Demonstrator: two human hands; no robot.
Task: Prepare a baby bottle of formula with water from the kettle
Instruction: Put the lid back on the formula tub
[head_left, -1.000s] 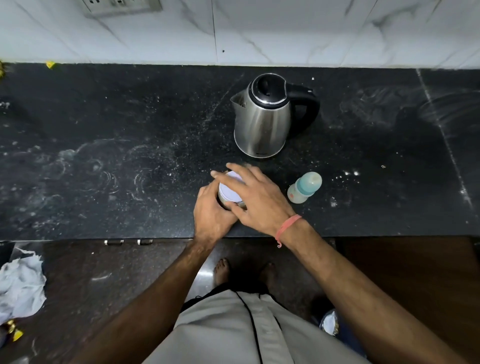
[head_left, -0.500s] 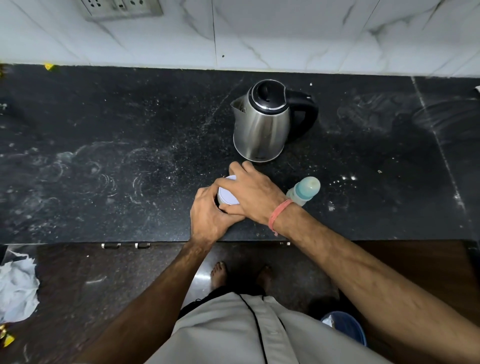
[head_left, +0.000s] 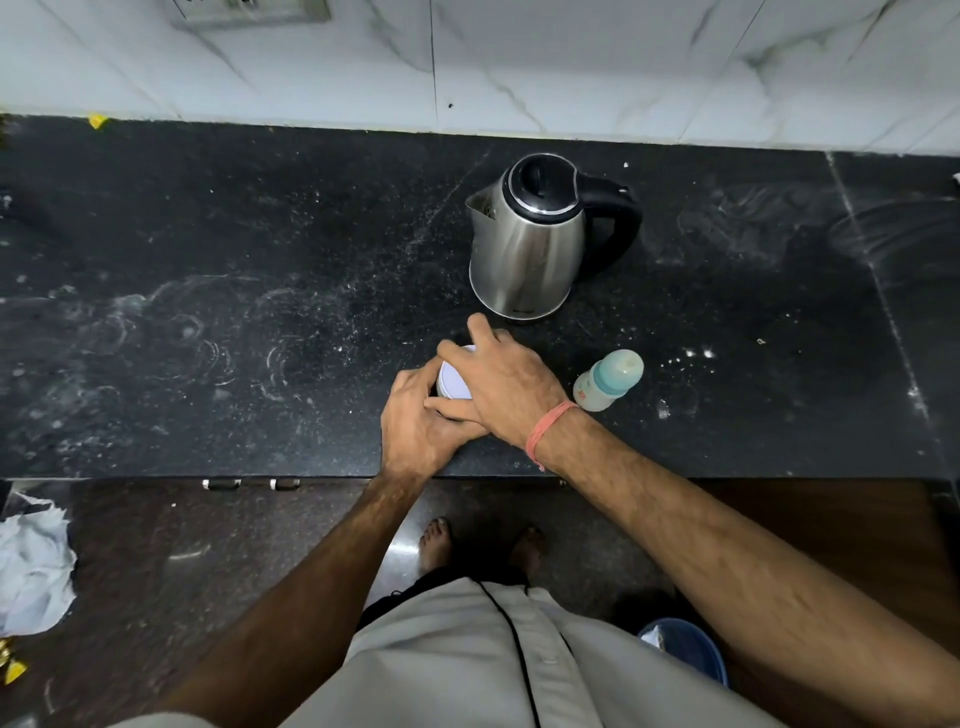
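Hands (head_left: 421, 421) (head_left: 506, 384) clasp white-lidded tin (head_left: 454, 379) beside capped bottle (head_left: 608, 380).

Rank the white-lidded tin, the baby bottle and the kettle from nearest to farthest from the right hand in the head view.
1. White-lidded tin: directly under the right hand, which grips its lid.
2. Baby bottle: just right of that hand, untouched.
3. Kettle: behind the hand, toward the wall.

Black speckled counter (head_left: 260, 312), steel kettle (head_left: 524, 260)

Kettle (head_left: 530, 249) and baby bottle (head_left: 608, 380) crowd the counter (head_left: 208, 260)'s middle; its left lies open.
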